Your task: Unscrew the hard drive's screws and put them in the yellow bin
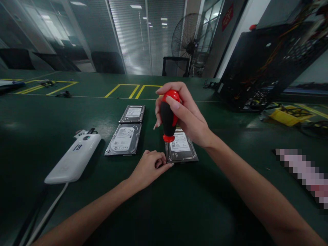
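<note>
A hard drive lies label side up on a green tabletop, a screwdriver standing nearly upright over its near left corner. The right hand grips the red-and-black handle from above; the left hand curls at that corner, thumb and fingertips together, though whether they pinch the shaft or only brace the drive cannot be told. The tip is hidden by the fingers. A tilted shaft or uneven pressure could make the bit slip, scuffing the casing or jabbing the nearby fingertips; a loosely braced drive could twist under the turning force. To the left sit two more drives and a white device marked 18; to the right, beyond, stands a black computer case.
</note>
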